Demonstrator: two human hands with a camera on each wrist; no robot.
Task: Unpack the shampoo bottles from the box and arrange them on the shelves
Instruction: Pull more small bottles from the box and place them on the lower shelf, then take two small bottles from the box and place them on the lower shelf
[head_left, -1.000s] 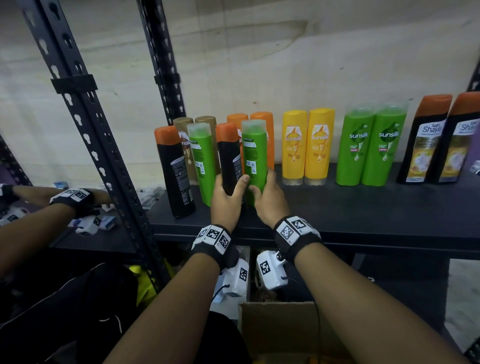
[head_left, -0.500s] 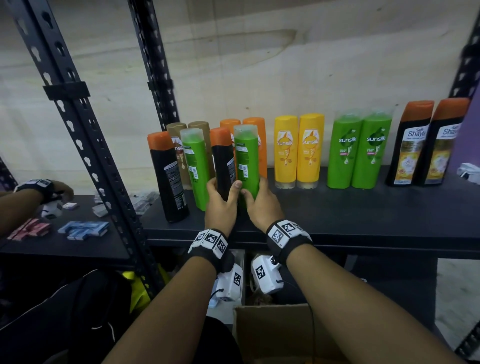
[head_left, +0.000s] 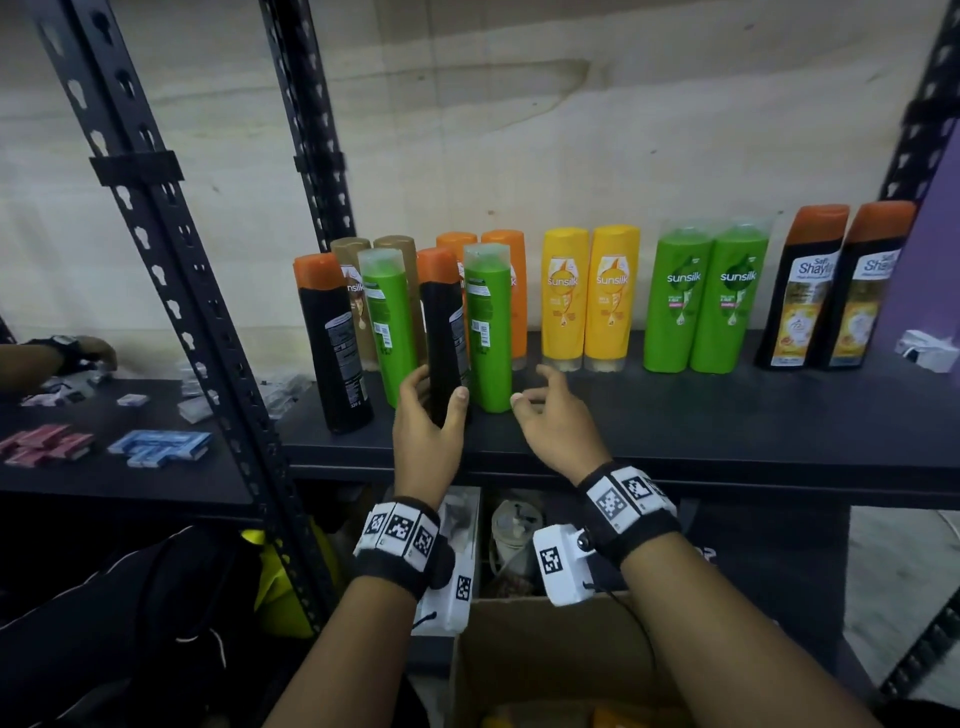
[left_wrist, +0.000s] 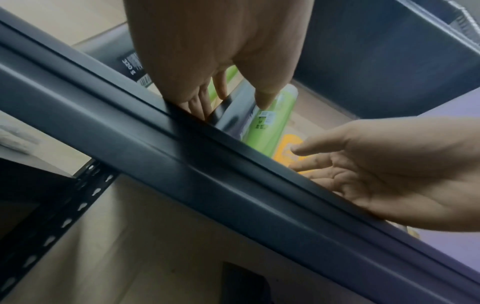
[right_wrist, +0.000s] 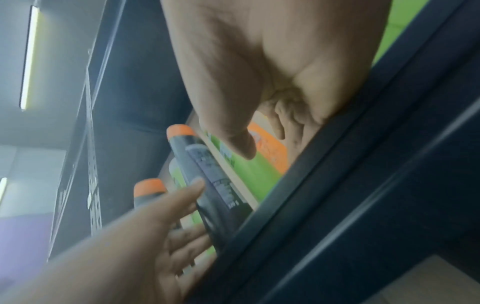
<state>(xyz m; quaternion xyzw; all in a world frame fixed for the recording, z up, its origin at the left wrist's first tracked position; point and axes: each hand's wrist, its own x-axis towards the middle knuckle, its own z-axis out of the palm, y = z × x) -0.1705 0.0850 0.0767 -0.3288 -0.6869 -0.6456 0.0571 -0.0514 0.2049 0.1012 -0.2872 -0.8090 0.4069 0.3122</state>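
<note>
Bottles: black bottle (head_left: 441, 332) and green bottle (head_left: 487, 332) stand left of centre on the shelf (head_left: 675, 421), labels backward.
Left hand (head_left: 426, 421): fingers curled round the black bottle's base, likely steadying it.
Right hand (head_left: 556, 415): spread, just beside the green bottle, holding nothing.
Box (head_left: 545, 660): bottom centre, below the shelf.

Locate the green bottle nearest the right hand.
Head view, centre: the green bottle stands upright on the shelf, in front of the orange bottles, right of the black bottle that the left hand holds.

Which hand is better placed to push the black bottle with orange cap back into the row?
Left. The left hand already holds the black bottle; the right hand is open beside the green bottle.
</note>
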